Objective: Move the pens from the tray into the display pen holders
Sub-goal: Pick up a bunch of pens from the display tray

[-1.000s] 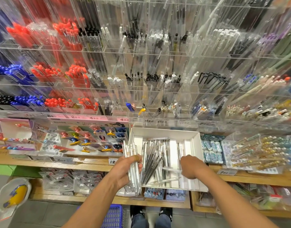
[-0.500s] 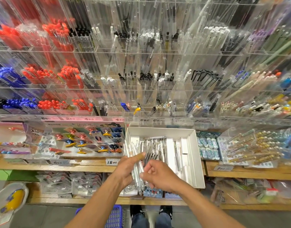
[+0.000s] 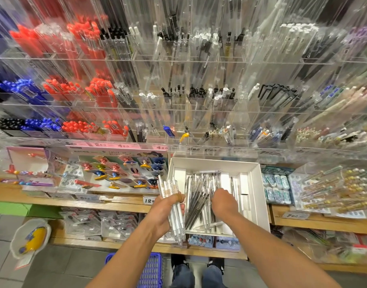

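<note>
**Pens gathered at the tray**

Head view: One white rectangular tray is seen on the wooden shelf, below the clear acrylic display pen holders, which are stacked in several tiers and filled with red, blue, black and clear pens. A loose heap of slim, clear and dark-barrelled pens is held in the tray's left half; an exact count cannot be made. A bundle of clear pens, perhaps six or more, is gripped upright by the left hand at the tray's left edge, fingers curled round it, thumb across the front. The right hand is lowered, knuckles up, onto the heap; its fingertips are hidden, so the pinch cannot be told.
</note>
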